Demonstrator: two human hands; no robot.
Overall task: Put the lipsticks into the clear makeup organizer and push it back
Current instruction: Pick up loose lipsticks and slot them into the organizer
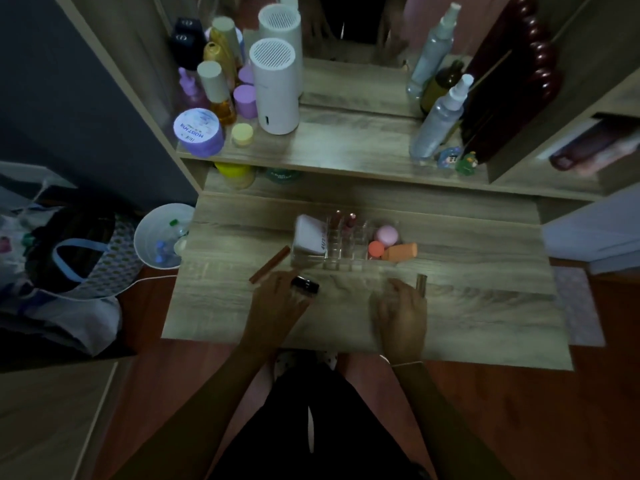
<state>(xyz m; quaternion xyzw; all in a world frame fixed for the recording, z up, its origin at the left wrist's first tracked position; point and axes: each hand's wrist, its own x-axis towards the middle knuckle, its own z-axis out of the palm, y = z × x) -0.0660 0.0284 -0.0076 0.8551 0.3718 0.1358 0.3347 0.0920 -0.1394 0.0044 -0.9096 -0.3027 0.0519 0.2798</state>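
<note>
head view: clear acrylic makeup organizer (341, 252) sits mid wood-grain desk (467, 306), two lipsticks slotted upright. glossy black lipstick tube (305, 285) is pinched by left hand (277, 299); gold cylindrical lipstick (421, 284) touched by right hand (403, 311), fingers curled. slim brown tube (269, 264) lies loose.

Between the left hand (277, 299) and the right hand (403, 308) the counter (467, 306) lies bare, an open lane to the clear makeup organizer (343, 242) just ahead. A black lipstick (305, 285) touches the left fingertips; a brown lipstick (270, 264) lies angled beyond. A gold lipstick (421, 284) stands beside the right hand. Outboard of it, the counter is free.
</note>
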